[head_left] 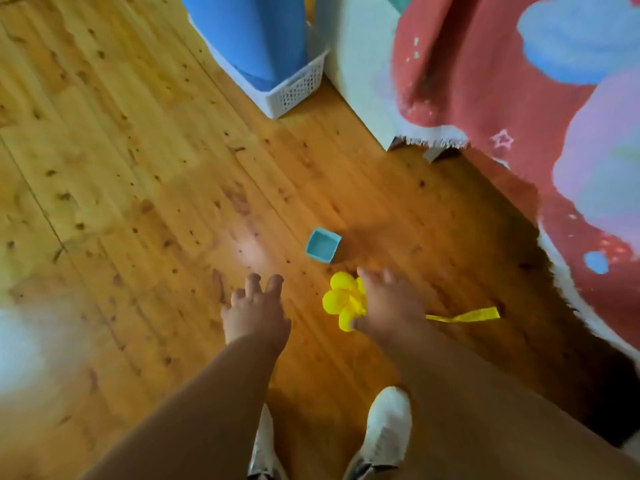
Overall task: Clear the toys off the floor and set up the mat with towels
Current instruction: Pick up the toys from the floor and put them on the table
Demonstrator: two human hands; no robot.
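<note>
A yellow flower-shaped toy (pixel 341 299) with a yellow ribbon tail (pixel 464 316) sits under my right hand (pixel 388 303), whose fingers curl around its right side. A small teal cube-shaped cup (pixel 322 244) lies on the wooden floor just beyond the flower, open side up. My left hand (pixel 254 311) hovers over bare floor to the left of the flower, fingers spread, holding nothing. A rolled blue mat (pixel 249 36) stands in a white basket (pixel 298 88) at the top.
A red blanket with blue and pink clouds (pixel 502 81) hangs over white furniture (pixel 360 64) on the right. My white shoes (pixel 388 427) stand at the bottom. A blurred white shape (pixel 20 341) is at the left edge.
</note>
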